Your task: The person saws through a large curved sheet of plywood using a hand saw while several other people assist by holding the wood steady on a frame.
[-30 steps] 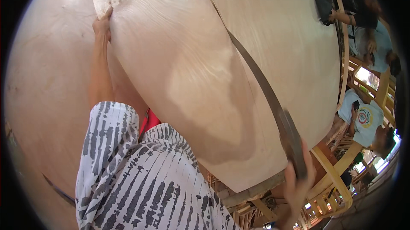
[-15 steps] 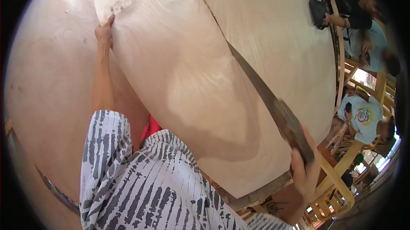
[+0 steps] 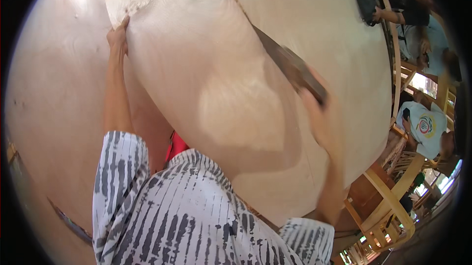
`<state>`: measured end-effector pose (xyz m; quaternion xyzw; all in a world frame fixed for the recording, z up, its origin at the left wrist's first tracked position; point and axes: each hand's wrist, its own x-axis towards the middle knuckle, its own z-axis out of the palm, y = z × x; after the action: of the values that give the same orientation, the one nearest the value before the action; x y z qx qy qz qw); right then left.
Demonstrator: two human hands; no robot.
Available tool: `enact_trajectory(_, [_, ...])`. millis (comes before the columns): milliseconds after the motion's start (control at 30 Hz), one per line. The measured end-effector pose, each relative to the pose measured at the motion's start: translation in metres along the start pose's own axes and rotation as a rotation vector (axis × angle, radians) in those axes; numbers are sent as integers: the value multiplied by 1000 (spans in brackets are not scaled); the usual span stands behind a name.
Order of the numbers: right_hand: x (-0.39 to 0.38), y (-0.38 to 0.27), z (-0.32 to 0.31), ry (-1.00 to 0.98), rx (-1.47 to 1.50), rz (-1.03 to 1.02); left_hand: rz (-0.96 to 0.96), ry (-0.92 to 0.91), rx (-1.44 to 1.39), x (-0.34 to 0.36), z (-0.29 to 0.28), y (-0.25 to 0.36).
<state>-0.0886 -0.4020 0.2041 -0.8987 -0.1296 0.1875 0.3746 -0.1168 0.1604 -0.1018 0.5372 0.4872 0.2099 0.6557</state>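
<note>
A pale plywood sheet (image 3: 206, 68) lies in front of me with a long cut across it. My left hand (image 3: 119, 36) grips its left edge, thumb on top near a knot. My right hand (image 3: 317, 97), blurred by motion, is closed on the dark handle of a long handsaw (image 3: 278, 53), whose blade sits along the cut towards the upper middle. Another pale plywood sheet (image 3: 59, 93) lies at the left, beneath the edge I grip.
At the upper right a co-worker's hand (image 3: 378, 15) holds a black object (image 3: 366, 4). Other people in white shirts (image 3: 423, 127) are along the right side, among wooden chair-like frames (image 3: 378, 191) beyond the plywood's edge.
My right hand and the saw have moved sharply up and left along the cut, away from me. My left hand stays on the sheet's edge.
</note>
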Motion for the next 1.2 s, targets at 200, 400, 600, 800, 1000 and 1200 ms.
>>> enact_trajectory(200, [-186, -99, -128, 11, -180, 383, 19, 18, 14, 1, -7, -9])
enact_trajectory(400, [-72, 9, -25, -83, -48, 136, 33, 17, 43, 9, 6, 16])
enact_trajectory(600, [48, 22, 48, -47, -108, 33, -12, 110, 129, 5, -3, 13])
enact_trajectory(800, [-178, -105, -126, 4, -170, 323, 3, -7, 19, 16, -18, -7])
enact_trajectory(1000, [-125, -55, -76, -171, -219, 263, 40, -31, 25, 25, -25, 10])
enact_trajectory(1200, [37, 13, 39, -65, -85, 144, -10, -23, 89, 23, -15, 3])
